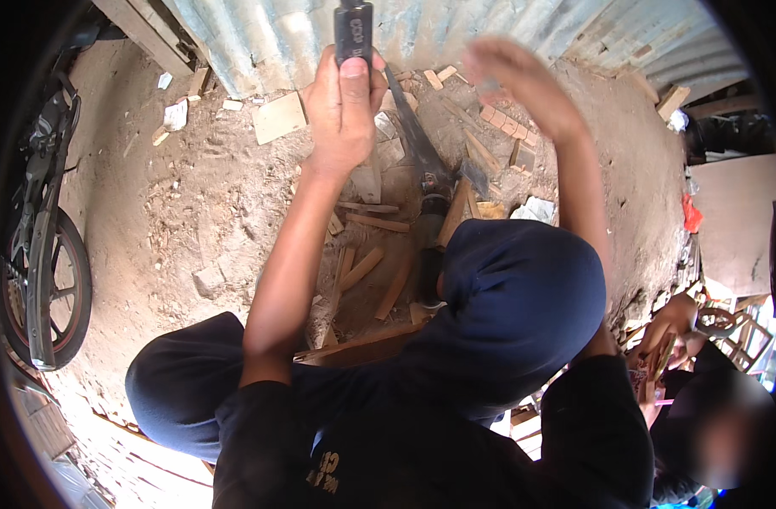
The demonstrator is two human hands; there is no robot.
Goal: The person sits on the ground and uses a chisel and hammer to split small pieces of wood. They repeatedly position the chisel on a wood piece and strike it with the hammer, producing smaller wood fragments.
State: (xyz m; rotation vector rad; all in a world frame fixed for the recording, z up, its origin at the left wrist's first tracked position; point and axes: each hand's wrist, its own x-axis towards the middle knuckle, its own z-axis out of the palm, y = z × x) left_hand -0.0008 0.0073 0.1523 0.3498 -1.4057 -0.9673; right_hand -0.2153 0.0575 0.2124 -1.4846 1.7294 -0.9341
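Observation:
My left hand [348, 108], raised at the top middle, is wrapped around a dark cylindrical handle [354, 35] that bears writing and runs out of the picture at the top. Blurred, my right hand [499, 67] is lifted at the upper right; whether it holds something small cannot be made out. Between my arms a long dark tapered tool-like object [419, 140] slants down over the dirt floor towards my knee. A wooden strip [454, 213] lies beside it. My knees, in dark blue trousers, are bent below.
Wood offcuts [362, 270] and a square wooden board [279, 119] litter the dirt floor. Corrugated metal sheeting [267, 38] stands ahead. A parked motorcycle's wheel [63, 286] is at the left. Another person [687, 382] sits at the lower right, near a brown panel [738, 223].

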